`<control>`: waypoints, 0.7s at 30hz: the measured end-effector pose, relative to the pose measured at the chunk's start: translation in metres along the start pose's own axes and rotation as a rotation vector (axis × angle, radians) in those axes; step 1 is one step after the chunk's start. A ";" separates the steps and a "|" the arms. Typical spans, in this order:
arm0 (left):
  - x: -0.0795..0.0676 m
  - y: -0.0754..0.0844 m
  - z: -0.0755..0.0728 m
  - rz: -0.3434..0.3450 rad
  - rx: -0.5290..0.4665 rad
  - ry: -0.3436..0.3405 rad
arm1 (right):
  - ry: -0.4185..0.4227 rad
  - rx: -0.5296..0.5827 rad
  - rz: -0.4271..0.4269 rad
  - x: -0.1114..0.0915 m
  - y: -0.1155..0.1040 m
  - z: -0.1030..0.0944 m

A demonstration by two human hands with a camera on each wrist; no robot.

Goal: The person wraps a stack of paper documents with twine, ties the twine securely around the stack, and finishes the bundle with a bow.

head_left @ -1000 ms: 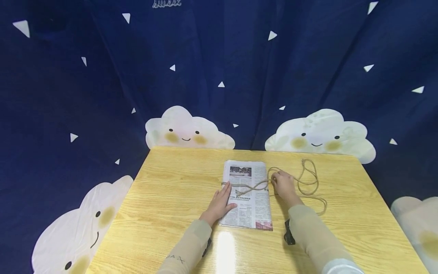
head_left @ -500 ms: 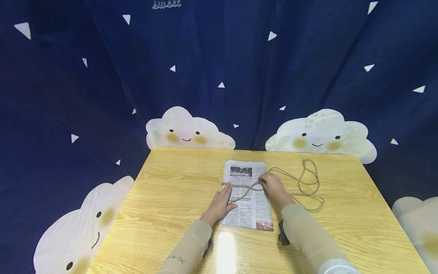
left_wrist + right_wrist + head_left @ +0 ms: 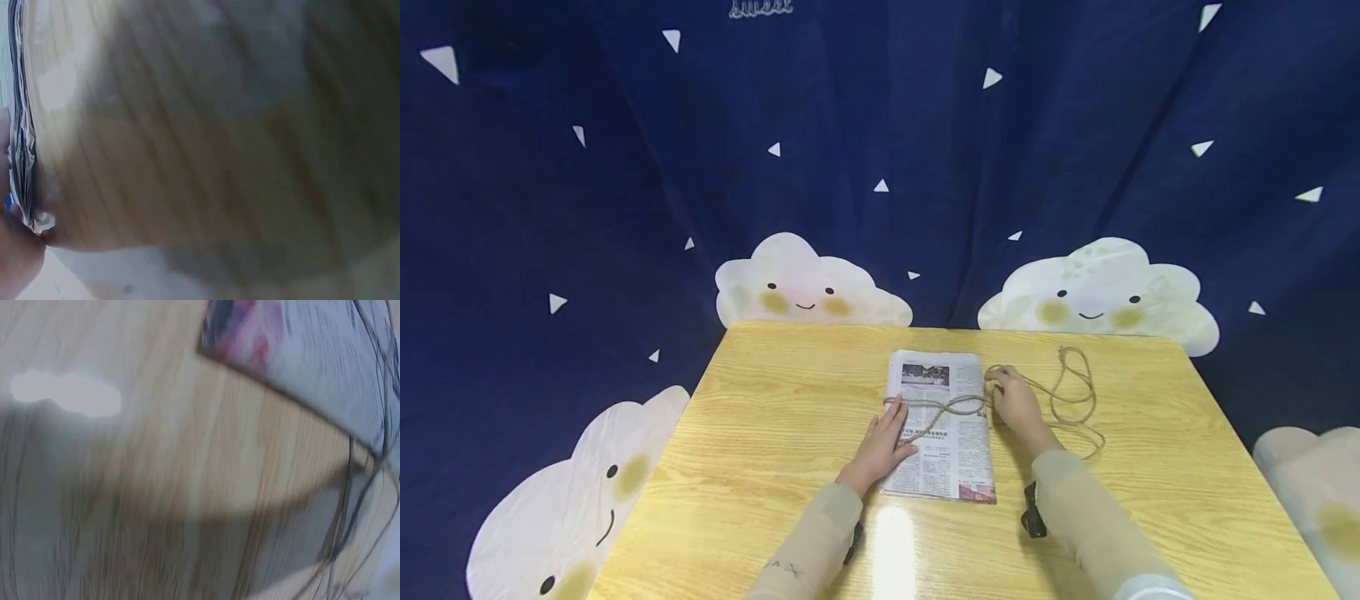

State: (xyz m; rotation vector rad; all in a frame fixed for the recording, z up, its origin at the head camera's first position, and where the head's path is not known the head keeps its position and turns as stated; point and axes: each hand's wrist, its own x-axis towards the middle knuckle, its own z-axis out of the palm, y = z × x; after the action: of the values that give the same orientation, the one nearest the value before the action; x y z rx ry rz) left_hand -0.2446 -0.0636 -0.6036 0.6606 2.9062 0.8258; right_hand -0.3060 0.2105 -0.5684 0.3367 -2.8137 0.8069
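A folded stack of newspaper (image 3: 936, 467) lies on the table, a tan twine (image 3: 966, 402) running across its middle and crossing over itself. My left hand (image 3: 880, 446) rests on the stack's left side with fingers extended, the fingertips at the twine. One twine end slants down toward this hand's thumb. Just beyond the stack's right edge, my right hand (image 3: 1021, 407) pinches the twine with curled fingers. In the left wrist view, part of the left hand (image 3: 19, 259) shows against the newspaper's layered edge (image 3: 22, 137). The right wrist view shows the newspaper (image 3: 312, 356) and twine strands, without the hand.
Loose loops of twine (image 3: 1092, 392) spread over the wooden table (image 3: 790, 400) to the right of the newspaper. A dark blue curtain (image 3: 850, 108) with cloud prints hangs behind the table's far edge.
My right hand moved left over the newspaper, then back right past its edge. The short twine end has swung down and left toward my left hand, which has stayed in place.
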 end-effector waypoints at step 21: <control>0.038 0.048 0.019 -0.168 0.101 0.200 | -0.378 -0.090 0.091 0.009 0.025 -0.021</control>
State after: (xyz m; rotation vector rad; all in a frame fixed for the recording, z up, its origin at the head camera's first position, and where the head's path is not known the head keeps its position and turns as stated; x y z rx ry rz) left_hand -0.2578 -0.0021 -0.5927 0.3500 3.1450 0.7701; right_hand -0.3188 0.2410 -0.5610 0.3851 -3.2265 0.6934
